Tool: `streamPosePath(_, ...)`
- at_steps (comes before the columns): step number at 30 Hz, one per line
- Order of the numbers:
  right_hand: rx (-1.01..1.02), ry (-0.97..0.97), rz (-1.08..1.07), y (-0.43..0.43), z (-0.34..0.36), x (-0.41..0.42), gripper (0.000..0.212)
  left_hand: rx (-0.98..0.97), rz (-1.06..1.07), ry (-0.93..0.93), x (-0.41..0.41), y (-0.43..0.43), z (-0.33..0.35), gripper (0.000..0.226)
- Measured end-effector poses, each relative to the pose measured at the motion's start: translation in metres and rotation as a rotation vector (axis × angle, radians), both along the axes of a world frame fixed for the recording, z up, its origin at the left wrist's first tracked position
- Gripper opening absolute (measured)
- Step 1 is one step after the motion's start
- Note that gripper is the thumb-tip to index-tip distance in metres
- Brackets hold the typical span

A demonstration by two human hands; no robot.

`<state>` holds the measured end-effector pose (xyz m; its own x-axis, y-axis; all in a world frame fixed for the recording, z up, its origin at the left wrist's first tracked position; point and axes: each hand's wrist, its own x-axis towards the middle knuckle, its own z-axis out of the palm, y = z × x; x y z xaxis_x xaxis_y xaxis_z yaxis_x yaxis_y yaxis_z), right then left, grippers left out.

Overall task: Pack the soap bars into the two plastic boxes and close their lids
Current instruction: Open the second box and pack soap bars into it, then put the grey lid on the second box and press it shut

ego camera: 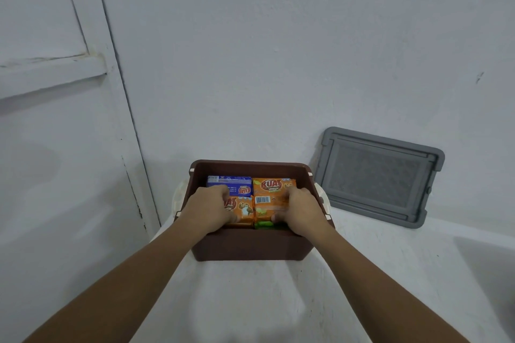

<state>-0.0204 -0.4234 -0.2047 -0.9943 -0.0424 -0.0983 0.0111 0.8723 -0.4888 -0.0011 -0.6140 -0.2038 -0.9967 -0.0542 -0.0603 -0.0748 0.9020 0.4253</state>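
Note:
A brown plastic box (250, 245) stands open on the white surface in front of me, filled with wrapped soap bars. A blue bar (228, 182) lies at the back left and an orange bar (274, 186) at the back right. My left hand (207, 207) rests on the front left orange bar (242, 210), fingers curled over it. My right hand (302, 210) grips the front right orange bar with a barcode (264, 203); a green bar edge (263, 224) shows beneath it. A grey lid (376, 175) leans against the wall to the right.
The box has cream side handles (178, 198). A white wall rises directly behind it, and a white panelled door (55, 92) stands at the left. White surface extends to the right and toward me.

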Motion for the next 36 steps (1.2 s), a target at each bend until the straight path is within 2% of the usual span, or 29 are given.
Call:
streamPosePath(4,0.079,0.008,0.017,0.0,0.002,0.002,0.059,-0.04,-0.012,-0.024,0.0,0.001,-0.001,0.052)
streamPosePath(7,0.123,0.018,0.014,-0.002,0.002,0.004,0.058,-0.175,0.005,-0.025,0.001,0.004,-0.002,0.066)
streamPosePath(11,0.226,0.109,0.033,-0.003,0.003,0.008,0.057,-0.37,-0.016,0.051,0.0,0.008,0.001,0.061)
streamPosePath(13,0.238,0.129,0.074,-0.001,0.005,0.01,0.048,-0.322,-0.104,0.075,-0.002,0.007,0.0,0.048)
streamPosePath(16,0.209,0.114,0.111,0.004,0.006,0.01,0.039,-0.137,-0.186,0.067,-0.002,0.006,0.002,0.031)
streamPosePath(21,0.166,0.056,0.204,0.012,0.01,0.009,0.04,0.008,-0.221,0.029,-0.007,0.009,0.002,0.025)
streamPosePath(24,0.052,-0.005,0.312,0.028,0.021,0.009,0.037,0.125,-0.209,0.049,-0.011,0.023,0.001,0.024)
streamPosePath(26,-0.108,-0.004,0.3,0.044,0.031,0.01,0.032,0.174,-0.179,0.103,-0.013,0.037,0.003,0.018)
streamPosePath(29,-0.484,-0.038,0.179,0.075,0.043,0.007,0.019,0.237,-0.154,0.212,-0.023,0.065,0.009,0.012)
streamPosePath(31,-0.663,-0.063,0.109,0.099,0.046,0.002,0.017,0.289,-0.155,0.281,-0.031,0.085,0.014,0.009)
streamPosePath(36,-0.813,-0.086,-0.174,0.179,0.039,-0.017,0.016,0.345,-0.23,0.36,-0.065,0.155,0.022,0.01)
